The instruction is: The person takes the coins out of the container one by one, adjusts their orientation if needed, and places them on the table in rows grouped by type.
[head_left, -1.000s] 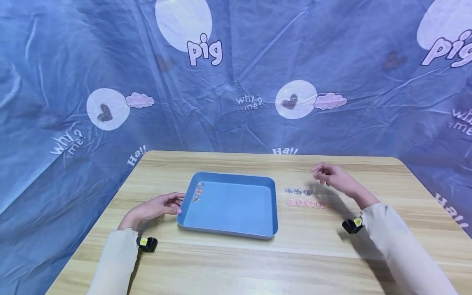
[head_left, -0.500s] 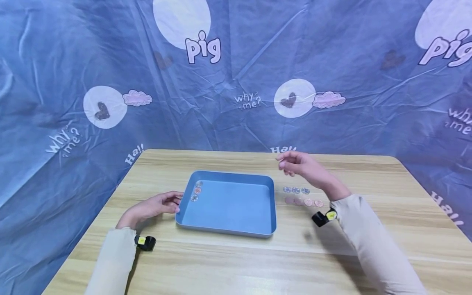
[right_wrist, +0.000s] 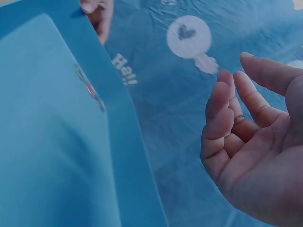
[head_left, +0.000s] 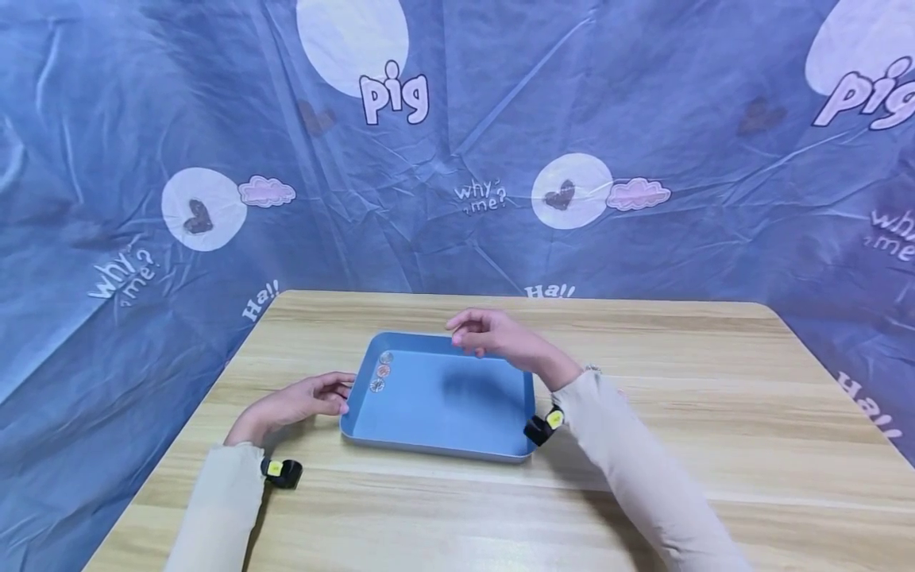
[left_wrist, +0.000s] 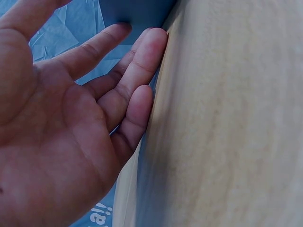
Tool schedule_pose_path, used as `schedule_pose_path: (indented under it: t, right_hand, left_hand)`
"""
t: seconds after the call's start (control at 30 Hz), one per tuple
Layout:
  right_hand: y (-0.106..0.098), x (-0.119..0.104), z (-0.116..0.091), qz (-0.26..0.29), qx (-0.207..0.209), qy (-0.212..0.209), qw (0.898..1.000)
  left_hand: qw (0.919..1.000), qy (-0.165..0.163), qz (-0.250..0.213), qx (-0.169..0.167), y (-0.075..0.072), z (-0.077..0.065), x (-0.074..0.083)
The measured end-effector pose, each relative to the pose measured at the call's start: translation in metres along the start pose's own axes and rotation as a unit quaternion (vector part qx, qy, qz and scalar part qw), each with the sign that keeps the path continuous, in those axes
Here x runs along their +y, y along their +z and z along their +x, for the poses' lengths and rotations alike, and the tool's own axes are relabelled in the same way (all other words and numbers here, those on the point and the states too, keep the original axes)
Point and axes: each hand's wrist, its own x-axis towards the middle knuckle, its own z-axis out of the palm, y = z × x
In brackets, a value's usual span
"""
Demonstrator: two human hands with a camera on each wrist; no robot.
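A shallow blue tray [head_left: 436, 453] lies on the table, with two silver-coloured coins and a copper-coloured coin [head_left: 384, 371] lined up inside its left wall. My left hand [head_left: 296, 400] rests against that left side, fingers loosely bent, and the index fingertip meets the outer wall in the left wrist view. Over the tray's far right part hovers my right hand [head_left: 503, 338], casting a shadow on the tray floor. In the right wrist view its fingers [right_wrist: 220, 104] are loosely curled, the thumb apart from them, and no coin shows between them.
Wooden table [head_left: 457, 524] surface surrounds the tray. Right of the tray, the right sleeve [head_left: 629, 461] hides most of the coins there; an edge of a silver-coloured coin [head_left: 593, 369] peeks out. A printed blue cloth [head_left: 457, 262] hangs behind the table.
My right hand has moved left from beyond the two coin rows to above the tray, its sleeve now covering those rows. The left hand and the tray stay put.
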Motion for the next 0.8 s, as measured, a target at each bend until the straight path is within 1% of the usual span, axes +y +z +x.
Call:
schedule_pose_path:
  t: [0.07, 0.13, 0.23, 0.37, 0.5, 0.57, 0.73, 0.8]
  right_hand:
    - [0.009, -0.001, 0.01, -0.017, -0.017, 0.004, 1.0]
    - [0.018, -0.002, 0.019, -0.041, -0.036, 0.012, 0.998]
    - [0.03, -0.001, 0.035, -0.075, -0.07, 0.028, 0.994]
    - [0.043, 0.007, 0.054, -0.093, -0.101, 0.046, 0.989]
    - [0.05, 0.019, 0.068, -0.102, -0.103, 0.06, 0.988]
    - [0.053, 0.025, 0.073, -0.105, -0.101, 0.068, 0.987]
    - [0.062, 0.035, 0.083, -0.112, -0.098, 0.073, 0.986]
    - [0.066, 0.038, 0.086, -0.12, -0.101, 0.074, 0.985]
  left_hand:
    - [1.0, -0.005, -0.002, 0.003, 0.0, 0.0, 0.0]
    - [1.0, -0.003, -0.003, 0.001, 0.001, 0.0, 0.0]
    - [1.0, -0.001, -0.003, 0.002, 0.001, 0.0, 0.0]
    - [1.0, 0.005, 0.0, -0.001, 0.001, 0.0, 0.0]
    - [0.9999, 0.01, -0.001, -0.006, 0.001, 0.001, 0.0]
    - [1.0, 0.008, -0.002, -0.004, 0.002, 0.001, 0.0]
    - [1.0, 0.002, -0.003, -0.002, 0.002, 0.0, 0.001]
    - [1.0, 0.005, -0.005, -0.005, 0.002, 0.0, 0.001]
